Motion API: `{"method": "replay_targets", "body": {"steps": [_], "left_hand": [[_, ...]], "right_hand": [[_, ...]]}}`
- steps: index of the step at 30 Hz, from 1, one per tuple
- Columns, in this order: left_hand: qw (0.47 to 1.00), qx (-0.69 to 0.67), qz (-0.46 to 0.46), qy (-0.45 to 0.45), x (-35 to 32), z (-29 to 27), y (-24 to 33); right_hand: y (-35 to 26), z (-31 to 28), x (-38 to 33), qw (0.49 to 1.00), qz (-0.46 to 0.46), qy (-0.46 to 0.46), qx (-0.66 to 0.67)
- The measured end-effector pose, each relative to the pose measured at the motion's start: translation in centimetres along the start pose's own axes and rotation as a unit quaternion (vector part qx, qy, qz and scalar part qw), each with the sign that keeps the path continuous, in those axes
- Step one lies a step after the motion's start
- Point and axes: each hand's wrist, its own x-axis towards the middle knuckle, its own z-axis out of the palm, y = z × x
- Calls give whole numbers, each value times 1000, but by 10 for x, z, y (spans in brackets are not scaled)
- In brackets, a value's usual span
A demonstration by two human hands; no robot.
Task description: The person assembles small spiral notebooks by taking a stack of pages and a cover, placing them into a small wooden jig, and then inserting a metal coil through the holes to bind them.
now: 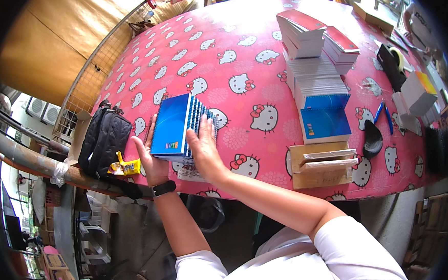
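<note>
Foreground: saw left hand (pixel 155 162) and right hand (pixel 205 157) spread along opposite sides of blue notebooks (pixel 171 124), near the front edge of the table (pixel 257 98). Rightward, noted a wooden holder (pixel 316 181); toward the far edge, glimpsed red-topped stacks (pixel 307 42).

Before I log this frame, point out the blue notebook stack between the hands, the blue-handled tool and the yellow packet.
Blue notebook stack (pixel 170 125): head view, on the top notebook's cover.
Blue-handled tool (pixel 388 119): head view, on one handle.
Yellow packet (pixel 126 167): head view, on its front.
</note>
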Motion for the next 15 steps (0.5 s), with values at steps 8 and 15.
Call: {"method": "replay_targets", "body": {"steps": [8,15], "left_hand": [[993,76,-55,74,4,-19,-2],[946,198,208,152,0,-32,29]], "right_hand": [[-11,9,1,998,20,11,-51],[-62,-61,-46,965,-203,-115,123]]}}
